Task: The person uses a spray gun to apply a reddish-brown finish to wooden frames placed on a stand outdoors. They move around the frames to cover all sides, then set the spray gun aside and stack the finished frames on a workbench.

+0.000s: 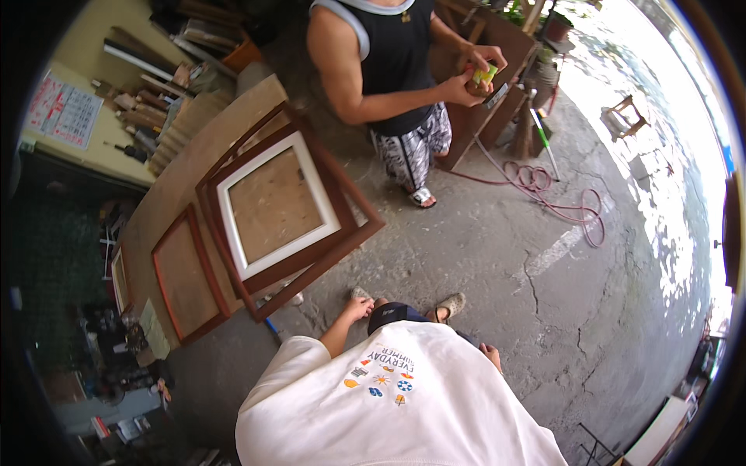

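Observation:
My left hand point(359, 308) hangs beside my dark shorts point(396, 314), its fingers loosely bent and apart, with nothing seen in it. Of my right hand point(490, 356) only a part shows past the edge of my white T-shirt point(388, 419); what its fingers do is hidden. The wooden frames nearest my left hand lie on a large board: a brown one with a white inner border point(277, 266) rests among brown frames stacked askew point(365, 229). Farther left on the board is a reddish-brown frame point(208, 279). Neither hand touches them.
Ahead stands another person point(396, 70) in a black sleeveless top, holding a small green-and-yellow object point(483, 76) in both hands. A reddish hose point(536, 180) coils on the cracked concrete floor point(497, 264). Wood offcuts point(144, 116) pile up at the far left; a small stool point(628, 115) stands far right.

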Demonstrator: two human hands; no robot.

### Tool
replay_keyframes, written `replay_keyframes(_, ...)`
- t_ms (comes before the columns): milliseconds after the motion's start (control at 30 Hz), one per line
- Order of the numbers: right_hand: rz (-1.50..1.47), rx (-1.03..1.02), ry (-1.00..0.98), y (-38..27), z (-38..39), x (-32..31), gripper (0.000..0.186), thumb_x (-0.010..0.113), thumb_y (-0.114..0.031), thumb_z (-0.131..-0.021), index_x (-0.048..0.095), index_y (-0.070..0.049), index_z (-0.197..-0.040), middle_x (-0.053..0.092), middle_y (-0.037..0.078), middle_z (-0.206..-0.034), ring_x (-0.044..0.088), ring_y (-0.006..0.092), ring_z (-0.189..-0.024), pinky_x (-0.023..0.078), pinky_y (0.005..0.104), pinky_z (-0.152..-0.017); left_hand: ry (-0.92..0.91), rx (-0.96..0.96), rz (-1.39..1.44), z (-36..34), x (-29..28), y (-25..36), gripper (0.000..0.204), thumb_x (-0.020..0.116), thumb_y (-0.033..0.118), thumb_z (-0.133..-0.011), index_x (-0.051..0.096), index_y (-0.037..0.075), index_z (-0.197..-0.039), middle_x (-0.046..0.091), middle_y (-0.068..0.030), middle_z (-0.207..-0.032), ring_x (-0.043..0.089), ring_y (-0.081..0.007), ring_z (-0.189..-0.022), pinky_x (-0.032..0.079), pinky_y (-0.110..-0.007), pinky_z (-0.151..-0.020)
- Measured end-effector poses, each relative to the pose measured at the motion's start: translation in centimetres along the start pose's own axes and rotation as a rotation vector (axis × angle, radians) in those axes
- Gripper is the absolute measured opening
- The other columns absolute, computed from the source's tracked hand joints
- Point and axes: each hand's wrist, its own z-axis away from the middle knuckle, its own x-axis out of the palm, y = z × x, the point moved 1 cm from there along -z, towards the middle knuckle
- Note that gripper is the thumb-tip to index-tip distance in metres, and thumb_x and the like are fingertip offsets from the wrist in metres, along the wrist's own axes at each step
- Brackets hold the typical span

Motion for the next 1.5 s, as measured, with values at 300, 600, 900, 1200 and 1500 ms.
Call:
replay_keyframes(300,-0.324,0.139,0.256,5.1,-4.6,-12.7,0.036,0.054,-0.035,-0.100,0.064,0.000,-0.101,0.071,0.011,-0.086,0.068,0.0200,-0.066,0.051,0.0333,-0.057,-0.185,0.374,-0.199,-3.7,10.9,17.3,0.036,0.056,0.034,-0.100,0.069,0.000,-0.102,0.072,-0.0088,-0.089,0.066,-0.0151,-0.075,0.054,-0.031,-0.070)
replay_keyframes(600,-0.522,0.250,0.328,6.6,0.9,-7.0,0.036,0.058,-0.035,-0.098,0.066,0.000,-0.104,0.072,0.012,-0.085,0.070,0.0199,-0.072,0.053,0.0343,-0.062,-0.468,0.235,-0.775,-11.3,18.9,20.6,0.039,0.059,0.036,-0.096,0.071,-0.001,-0.101,0.075,-0.0123,-0.085,0.071,-0.0192,-0.076,0.054,-0.035,-0.071)
replay_keyframes(900,-0.390,0.357,0.274,14.5,2.1,1.4,0.042,0.058,-0.037,-0.097,0.071,0.004,-0.096,0.072,0.019,-0.088,0.070,0.0299,-0.080,0.054,0.0402,-0.074,-0.523,0.527,-1.124,-13.1,34.3,33.7,0.040,0.059,0.035,-0.097,0.071,-0.002,-0.106,0.074,-0.0118,-0.091,0.070,-0.0203,-0.078,0.055,-0.036,-0.074)
replay_keyframes(1200,-0.704,0.289,0.339,14.4,-5.2,-12.5,0.045,0.059,-0.039,-0.097,0.070,0.004,-0.099,0.072,0.019,-0.092,0.069,0.0279,-0.083,0.052,0.0392,-0.076,-0.568,0.537,-0.939,-11.9,50.1,45.1,0.037,0.060,0.035,-0.095,0.071,0.001,-0.101,0.074,-0.0128,-0.092,0.070,-0.0224,-0.080,0.054,-0.036,-0.078)
replay_keyframes(1500,-0.785,0.378,0.288,14.2,-15.2,-25.1,0.046,0.060,-0.040,-0.098,0.070,0.005,-0.101,0.072,0.018,-0.094,0.068,0.0265,-0.085,0.051,0.0381,-0.076,-0.489,0.335,-1.137,-17.0,58.7,51.9,0.041,0.060,0.039,-0.093,0.071,0.000,-0.103,0.074,-0.0142,-0.091,0.070,-0.0223,-0.080,0.054,-0.035,-0.073)
